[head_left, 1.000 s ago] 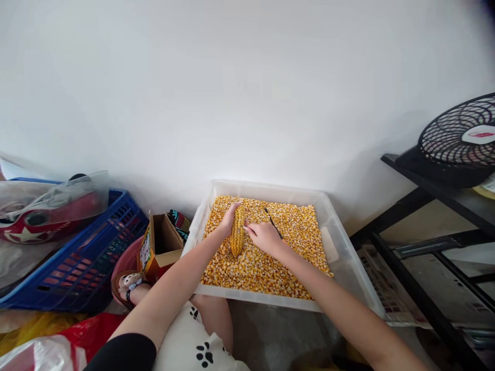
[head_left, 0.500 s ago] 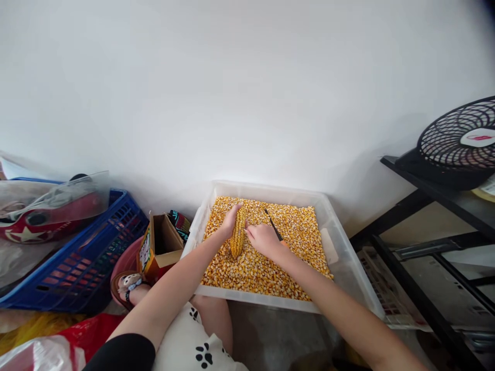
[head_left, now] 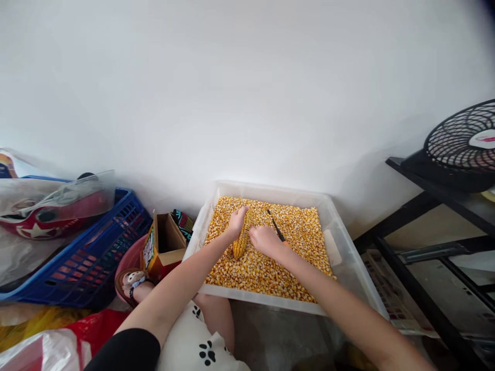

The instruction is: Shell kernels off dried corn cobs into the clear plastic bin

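A yellow corn cob (head_left: 241, 243) stands tilted over loose corn kernels (head_left: 266, 278) that fill much of a clear plastic bin (head_left: 278, 305). My left hand (head_left: 236, 223) grips the cob around its upper part. Against the cob's right side, my right hand (head_left: 263, 240) is closed, fingertips at the kernels; whatever it may hold is hidden. Behind the right hand a screwdriver-like tool (head_left: 275, 224) with a dark shaft and an orange part lies on the kernels, partly covered by the hand and wrist.
A blue plastic basket (head_left: 88, 257) with bagged items stands left. Between it and the bin is an open cardboard box (head_left: 170, 242). A black fan (head_left: 460, 144) sits on a dark metal rack (head_left: 421, 196) at right. The white wall (head_left: 247, 93) rises behind the bin.
The view has shifted slightly, so everything sits a little to the right. My left hand covers more of the cob's upper part; my right hand stays beside it.
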Tool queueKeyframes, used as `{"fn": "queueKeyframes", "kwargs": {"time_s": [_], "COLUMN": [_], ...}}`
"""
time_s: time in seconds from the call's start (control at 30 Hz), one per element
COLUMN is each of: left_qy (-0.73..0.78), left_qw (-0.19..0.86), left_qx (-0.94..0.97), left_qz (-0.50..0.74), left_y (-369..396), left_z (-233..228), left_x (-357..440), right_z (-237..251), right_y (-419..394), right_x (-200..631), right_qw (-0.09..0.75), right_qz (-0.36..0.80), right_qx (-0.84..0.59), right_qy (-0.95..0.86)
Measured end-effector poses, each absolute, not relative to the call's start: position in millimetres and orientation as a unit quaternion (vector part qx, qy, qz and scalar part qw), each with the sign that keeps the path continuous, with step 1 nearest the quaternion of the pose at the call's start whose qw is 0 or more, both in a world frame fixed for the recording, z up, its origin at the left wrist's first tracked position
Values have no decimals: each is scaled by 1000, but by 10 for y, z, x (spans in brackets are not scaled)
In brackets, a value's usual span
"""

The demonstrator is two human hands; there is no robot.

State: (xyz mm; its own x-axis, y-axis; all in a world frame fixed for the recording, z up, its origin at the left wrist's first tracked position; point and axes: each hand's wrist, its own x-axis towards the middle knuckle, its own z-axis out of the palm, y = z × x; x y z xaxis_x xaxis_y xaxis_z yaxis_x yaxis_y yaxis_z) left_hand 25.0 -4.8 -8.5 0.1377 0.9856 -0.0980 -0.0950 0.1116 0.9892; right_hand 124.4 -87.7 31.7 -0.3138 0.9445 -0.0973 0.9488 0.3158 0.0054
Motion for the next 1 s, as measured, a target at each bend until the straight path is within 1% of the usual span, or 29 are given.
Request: {"fn": "queueKeyframes", "kwargs": {"time_s": [0.27,0.47,0.63,0.83,1.0], "left_qy": [430,383,396,406,413], "left_qw": [531,484,518,574,588], "left_qx": [565,667,624,551,534], "left_qz": [463,417,431,449,445], "left_y": [-14,-101,-79,-2,-14], "left_z": [-37,-16,11,36,37], "left_x": [266,298,261,205,206], "right_z": [403,445,513,480,425], "right_y": [-820,-858,-883,-889,-883], "right_x": [1437,1501,1522,1557,1517], "right_qw": [16,0,-21,-48,-54], "right_qz": [-47,-88,-110,-85,-73], "right_qx": [544,524,537,556,568], "right_qy": [838,847,836,825,818]}}
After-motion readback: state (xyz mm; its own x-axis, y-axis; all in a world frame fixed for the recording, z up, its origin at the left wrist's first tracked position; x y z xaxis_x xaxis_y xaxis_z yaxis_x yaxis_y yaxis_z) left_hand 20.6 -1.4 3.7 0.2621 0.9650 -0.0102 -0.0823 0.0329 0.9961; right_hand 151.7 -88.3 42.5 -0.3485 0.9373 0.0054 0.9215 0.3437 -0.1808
